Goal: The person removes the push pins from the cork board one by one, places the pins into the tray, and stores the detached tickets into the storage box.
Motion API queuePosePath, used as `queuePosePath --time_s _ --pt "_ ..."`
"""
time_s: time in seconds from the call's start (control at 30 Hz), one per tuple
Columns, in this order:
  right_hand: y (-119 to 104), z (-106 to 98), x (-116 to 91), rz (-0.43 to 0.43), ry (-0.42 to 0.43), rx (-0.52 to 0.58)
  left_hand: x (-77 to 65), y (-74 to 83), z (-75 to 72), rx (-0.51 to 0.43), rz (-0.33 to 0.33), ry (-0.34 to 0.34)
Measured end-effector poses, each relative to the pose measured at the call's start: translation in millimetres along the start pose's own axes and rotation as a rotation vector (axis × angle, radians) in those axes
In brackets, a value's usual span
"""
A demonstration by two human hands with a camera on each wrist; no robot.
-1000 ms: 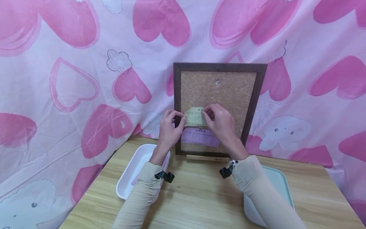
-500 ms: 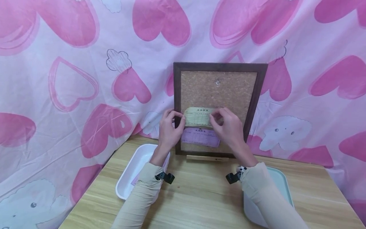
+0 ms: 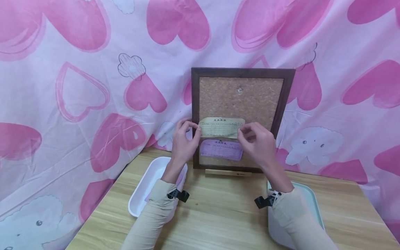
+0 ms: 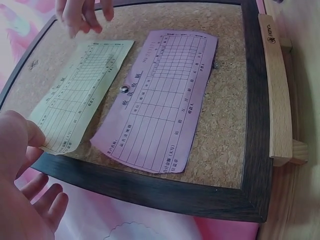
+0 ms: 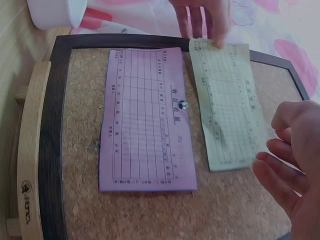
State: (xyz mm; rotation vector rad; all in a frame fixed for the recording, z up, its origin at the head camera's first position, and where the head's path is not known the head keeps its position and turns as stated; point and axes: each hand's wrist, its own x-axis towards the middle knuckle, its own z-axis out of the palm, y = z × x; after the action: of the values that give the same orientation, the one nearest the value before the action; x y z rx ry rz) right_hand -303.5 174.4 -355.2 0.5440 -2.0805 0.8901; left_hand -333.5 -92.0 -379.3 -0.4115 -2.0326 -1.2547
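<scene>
My left hand (image 3: 185, 144) pinches the left end of a pale green receipt (image 3: 220, 127) against a cork board (image 3: 250, 104). In the left wrist view its thumb lies over the corner of that receipt (image 4: 82, 95). My right hand (image 3: 260, 142) hovers at the receipt's right end with loosely bent fingers. A narrow gap from the paper shows in the left wrist view, and I see nothing held there. Just below, a purple receipt (image 3: 220, 150) is fixed to the cork by a clear pushpin (image 5: 183, 105) at its upper edge.
The dark-framed board leans on a wooden stand (image 3: 228, 173). Another clear pin (image 3: 240, 90) sticks in the upper cork. A white tray (image 3: 137, 198) with something purple inside stands at left, a pale green tray (image 3: 312, 198) at right. A heart-print cloth (image 3: 131, 93) hangs behind.
My right hand has slid rightward and slightly down along the green receipt, uncovering more of it. My left hand stays at its left end.
</scene>
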Motion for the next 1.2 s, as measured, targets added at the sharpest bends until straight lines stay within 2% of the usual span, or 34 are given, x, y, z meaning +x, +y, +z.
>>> queuePosePath --time_s 0.3,0.53,0.8,0.97,1.2 --pt "11.1 -26.2 -24.4 0.038 0.036 -0.016 -2.2 3.0 -12.1 -0.012 0.027 0.033" --pt "22.4 -52.8 -50.5 0.102 0.047 -0.084 -7.2 2.8 -27.3 -0.063 0.022 -0.004" --pt "39.2 -79.2 -86.8 0.245 0.021 -0.080 -20.7 -5.0 -47.1 -0.162 -0.008 -0.028" --pt "48.0 -94.3 -113.4 0.320 -0.008 -0.139 -30.6 -12.6 -61.0 -0.201 -0.028 -0.026" --pt "66.0 -101.5 -142.1 0.378 -0.090 -0.205 -44.5 -29.0 -78.1 -0.286 -0.074 -0.071"
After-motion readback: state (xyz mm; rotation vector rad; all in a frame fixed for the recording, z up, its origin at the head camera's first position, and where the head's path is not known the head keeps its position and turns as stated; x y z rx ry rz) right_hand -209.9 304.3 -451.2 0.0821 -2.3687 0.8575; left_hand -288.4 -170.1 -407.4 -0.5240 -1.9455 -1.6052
